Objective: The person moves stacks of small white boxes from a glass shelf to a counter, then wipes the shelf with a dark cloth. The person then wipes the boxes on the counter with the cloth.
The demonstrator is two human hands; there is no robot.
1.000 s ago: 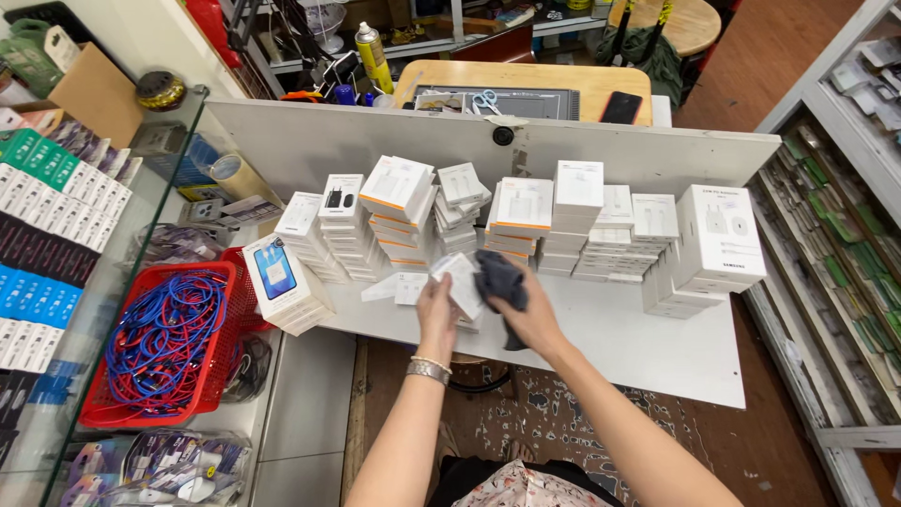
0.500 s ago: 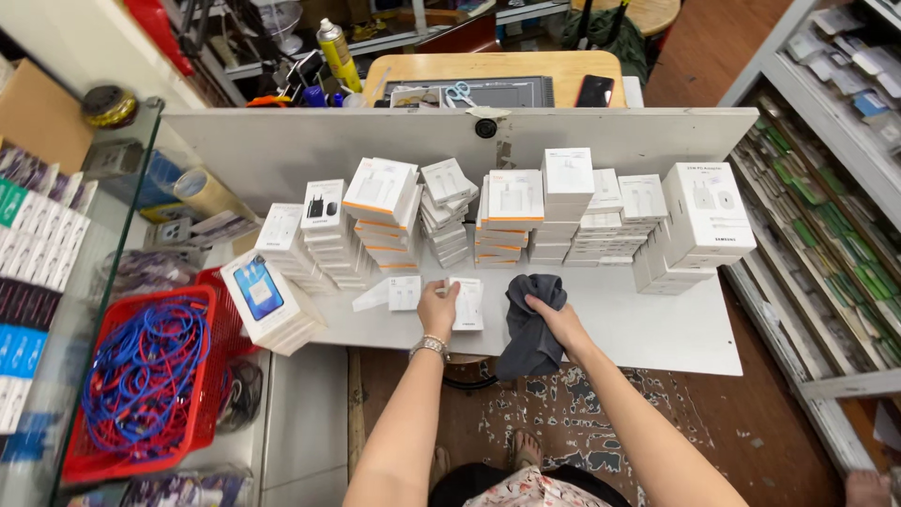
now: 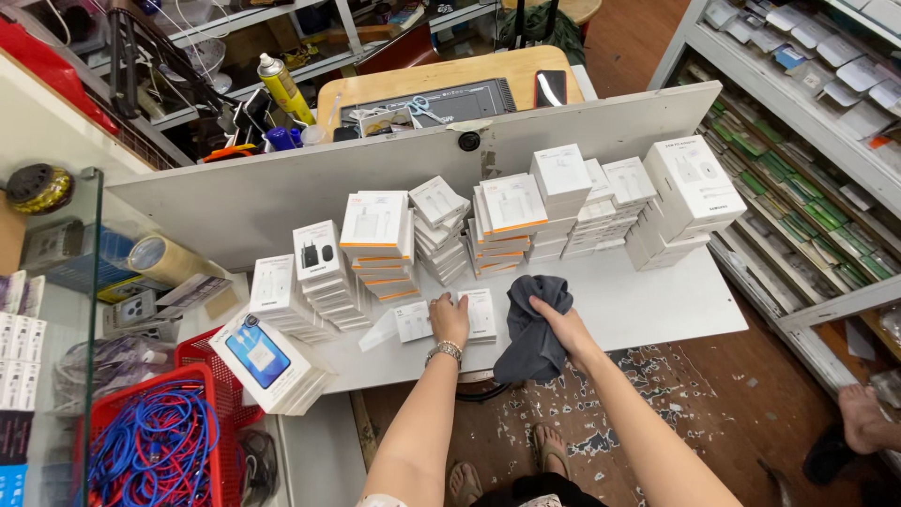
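My left hand (image 3: 449, 319), with a watch on the wrist, rests fingers-down on small flat white boxes (image 3: 479, 314) lying on the white board (image 3: 648, 305). My right hand (image 3: 561, 324) grips a dark grey cloth (image 3: 533, 329) that hangs over the board's front edge. Behind both hands stand several stacks of white product boxes (image 3: 507, 221), some with orange edges. A white box with a blue phone picture (image 3: 267, 361) leans at the board's left end.
A red basket of blue and red cables (image 3: 160, 441) sits at lower left beside a glass case. Tape roll (image 3: 160, 258) lies left. Shelves of packaged goods (image 3: 807, 122) line the right. Another person's foot (image 3: 868, 418) shows at lower right. A spray can (image 3: 282, 89) stands behind.
My left hand has put a small white box down flat on the board and now rests on it. My right hand lowered the cloth to the board's front edge.
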